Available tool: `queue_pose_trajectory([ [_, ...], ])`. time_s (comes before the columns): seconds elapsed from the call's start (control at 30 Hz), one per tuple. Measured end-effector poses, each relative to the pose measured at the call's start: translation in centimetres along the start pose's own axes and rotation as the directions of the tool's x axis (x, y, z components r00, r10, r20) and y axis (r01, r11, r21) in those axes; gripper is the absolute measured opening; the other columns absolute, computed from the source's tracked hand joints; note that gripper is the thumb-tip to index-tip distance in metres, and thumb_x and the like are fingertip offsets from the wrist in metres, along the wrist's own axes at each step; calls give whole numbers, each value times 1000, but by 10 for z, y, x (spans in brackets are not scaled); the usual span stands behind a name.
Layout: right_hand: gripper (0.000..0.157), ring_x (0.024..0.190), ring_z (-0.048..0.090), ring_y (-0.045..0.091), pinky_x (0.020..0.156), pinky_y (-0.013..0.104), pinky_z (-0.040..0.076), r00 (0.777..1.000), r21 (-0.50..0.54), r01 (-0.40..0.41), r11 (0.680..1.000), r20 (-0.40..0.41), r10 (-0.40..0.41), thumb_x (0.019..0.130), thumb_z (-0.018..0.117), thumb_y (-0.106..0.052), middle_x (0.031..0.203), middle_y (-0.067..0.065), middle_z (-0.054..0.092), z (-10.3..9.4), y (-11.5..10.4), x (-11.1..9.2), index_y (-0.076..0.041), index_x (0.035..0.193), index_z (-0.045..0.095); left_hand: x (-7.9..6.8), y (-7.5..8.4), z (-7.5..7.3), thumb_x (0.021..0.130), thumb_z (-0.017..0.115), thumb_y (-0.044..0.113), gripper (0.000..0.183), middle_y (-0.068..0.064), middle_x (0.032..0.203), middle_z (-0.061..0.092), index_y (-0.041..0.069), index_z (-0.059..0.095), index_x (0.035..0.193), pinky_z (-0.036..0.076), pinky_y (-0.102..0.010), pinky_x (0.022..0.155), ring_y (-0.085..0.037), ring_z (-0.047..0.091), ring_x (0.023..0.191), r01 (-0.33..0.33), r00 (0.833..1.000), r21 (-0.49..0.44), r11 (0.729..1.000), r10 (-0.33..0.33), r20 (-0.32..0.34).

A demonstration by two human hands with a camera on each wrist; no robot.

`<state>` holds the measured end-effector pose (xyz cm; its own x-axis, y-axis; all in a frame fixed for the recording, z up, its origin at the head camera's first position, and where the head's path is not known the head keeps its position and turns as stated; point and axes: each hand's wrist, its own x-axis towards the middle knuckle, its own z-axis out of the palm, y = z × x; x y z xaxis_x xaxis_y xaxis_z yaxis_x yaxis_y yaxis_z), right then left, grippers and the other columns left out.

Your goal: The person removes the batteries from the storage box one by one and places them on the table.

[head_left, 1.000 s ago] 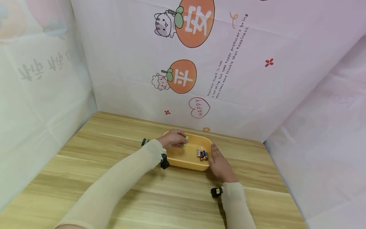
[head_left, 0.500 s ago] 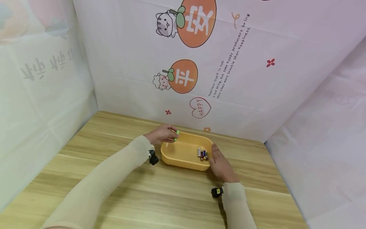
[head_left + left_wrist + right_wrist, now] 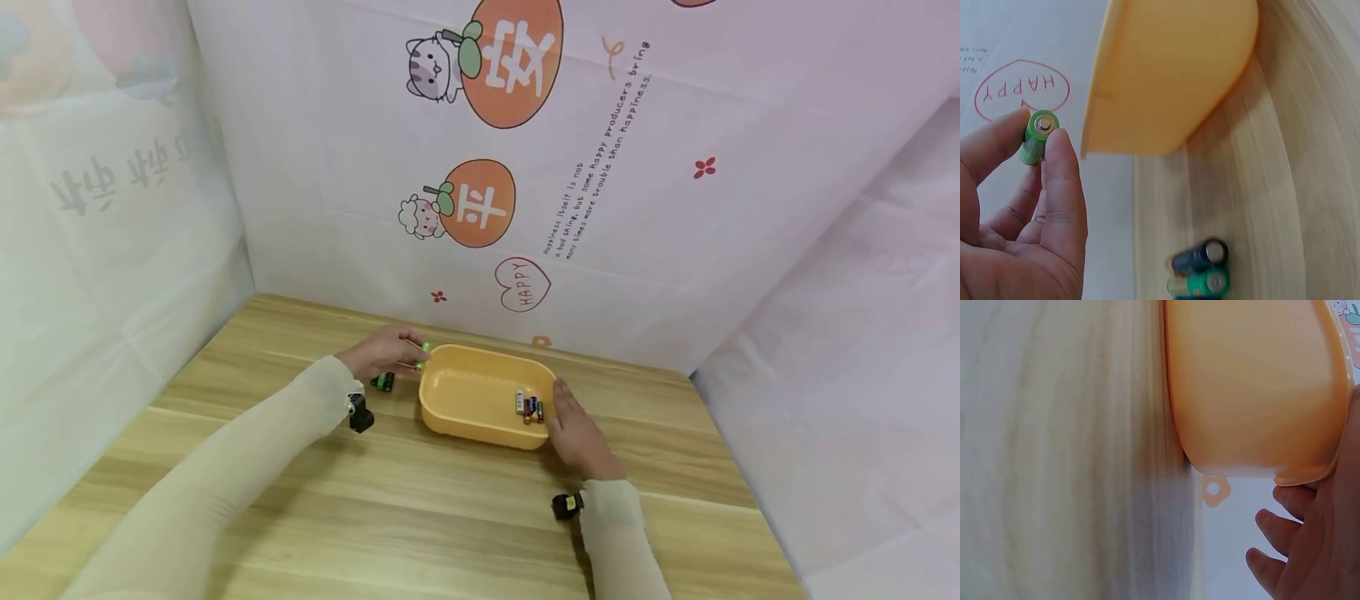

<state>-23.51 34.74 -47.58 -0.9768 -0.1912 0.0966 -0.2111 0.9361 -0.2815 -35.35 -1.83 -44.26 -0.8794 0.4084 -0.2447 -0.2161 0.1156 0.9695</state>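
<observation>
My left hand (image 3: 384, 350) is just left of the yellow plastic bin (image 3: 480, 431), pinching a green battery (image 3: 1034, 147) between thumb and fingertips above the table. Below that hand, several loose batteries (image 3: 384, 382) lie on the wood. The left wrist view shows a dark battery (image 3: 1200, 256) beside a green one among them. Inside the bin, at its right end, several small batteries (image 3: 529, 407) lie together. Against the bin's right end rests my right hand (image 3: 577, 433), its fingers extended. In the right wrist view some of its fingers (image 3: 1277, 528) stand apart from the bin wall.
The wooden table (image 3: 420, 517) runs back to a printed white sheet (image 3: 337, 167), which stands close behind the bin. More sheeting hangs at the left and right sides. Each wrist wears a small black camera (image 3: 361, 412).
My left hand has carried the green battery leftward from above the bin, past its left rim, to beside the loose batteries. The right hand and the bin have stayed in place.
</observation>
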Motion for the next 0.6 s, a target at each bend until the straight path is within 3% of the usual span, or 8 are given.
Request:
queue_pose_trajectory([
  [0.2,60,144,15,37,116,51,18,1000,22,-6,1000,3,6,103,33,-17,160,18,9,1,-3,-4,2,154,7,-7,-6,-15,90,69,4,40,-22,113,60,-4,53,126,50,-48,94,-39,60,107,21,999,22,1000,-21,-28],
  [0.4,59,144,16,36,115,51,20,1000,34,-7,999,-13,7,103,34,-18,160,17,13,4,-4,-5,0,154,10,-16,-12,-28,92,68,5,41,-19,112,61,-5,52,128,51,-45,93,-39,59,109,27,998,37,999,-25,-50],
  [0.6,58,144,17,36,115,52,21,999,12,14,1000,-34,-13,104,33,-17,160,17,12,3,2,-2,0,154,10,-19,-14,-40,93,66,6,46,-24,123,56,-7,48,134,51,-44,94,-39,57,112,10,999,25,1000,-8,-50],
])
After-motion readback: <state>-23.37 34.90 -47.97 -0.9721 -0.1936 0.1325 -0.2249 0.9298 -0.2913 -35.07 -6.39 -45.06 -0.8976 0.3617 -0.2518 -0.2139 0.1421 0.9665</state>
